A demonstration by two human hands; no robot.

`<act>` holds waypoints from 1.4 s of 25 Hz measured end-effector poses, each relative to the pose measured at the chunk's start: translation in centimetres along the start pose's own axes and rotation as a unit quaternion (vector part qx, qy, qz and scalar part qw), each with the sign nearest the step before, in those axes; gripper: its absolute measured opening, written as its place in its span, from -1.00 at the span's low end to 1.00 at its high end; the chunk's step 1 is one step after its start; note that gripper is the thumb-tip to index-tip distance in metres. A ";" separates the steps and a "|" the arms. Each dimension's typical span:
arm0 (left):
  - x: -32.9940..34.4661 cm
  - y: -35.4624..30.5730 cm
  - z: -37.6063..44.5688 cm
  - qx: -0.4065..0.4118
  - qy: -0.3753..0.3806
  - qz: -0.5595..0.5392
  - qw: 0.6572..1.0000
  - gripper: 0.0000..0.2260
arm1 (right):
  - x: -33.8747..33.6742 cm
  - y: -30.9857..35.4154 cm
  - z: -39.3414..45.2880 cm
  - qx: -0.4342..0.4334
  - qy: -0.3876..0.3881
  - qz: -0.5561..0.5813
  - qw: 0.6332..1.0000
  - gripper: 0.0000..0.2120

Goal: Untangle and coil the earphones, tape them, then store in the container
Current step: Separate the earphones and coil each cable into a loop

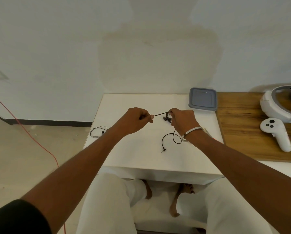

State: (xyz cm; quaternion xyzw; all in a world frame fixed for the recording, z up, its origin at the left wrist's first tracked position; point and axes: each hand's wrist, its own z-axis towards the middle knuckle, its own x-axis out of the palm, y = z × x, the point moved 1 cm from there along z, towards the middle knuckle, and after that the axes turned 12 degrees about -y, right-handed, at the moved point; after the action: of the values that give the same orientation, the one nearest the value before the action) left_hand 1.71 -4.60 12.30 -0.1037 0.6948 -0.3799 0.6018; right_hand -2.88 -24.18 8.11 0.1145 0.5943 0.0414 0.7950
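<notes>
Above a white table (141, 157), a left hand (136, 119) and right hand (183, 121) each pinch a black earphone cable (170, 141), a short length taut between them, its plug end looping on the tabletop. A second earphone set (98, 130) lies at the left edge; a grey container (202, 99) sits lidded at the far right corner.

Both arms stretched forward, hands raised close together

Left hand (138, 119) fisted, thumb and forefinger in a pinch grip, knuckles up; right hand (183, 120) curled closed, fingers bent under, a band on its wrist; forearms bare, dark sleeve on left upper arm, the two hands near but apart
</notes>
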 end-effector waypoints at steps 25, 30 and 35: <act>-0.2 0.2 0.1 0.017 0.007 -0.002 1.000 -0.72 | -0.2 1.2 -0.5 -0.047 -0.012 0.068 0.997 -0.76; -1.0 0.7 0.1 0.012 0.009 0.018 1.000 -0.72 | -0.9 0.0 -0.7 0.003 0.015 -0.037 0.999 -0.75; -1.6 1.4 0.1 0.001 0.017 0.013 1.000 -0.74 | -0.4 -1.0 -1.1 0.066 0.007 -0.066 0.996 -0.76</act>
State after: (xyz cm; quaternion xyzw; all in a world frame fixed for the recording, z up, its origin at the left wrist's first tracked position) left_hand 2.68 -2.73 12.66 -0.0872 0.7058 -0.3747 0.5949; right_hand -4.16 -25.07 8.00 0.1272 0.6078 -0.0495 0.7823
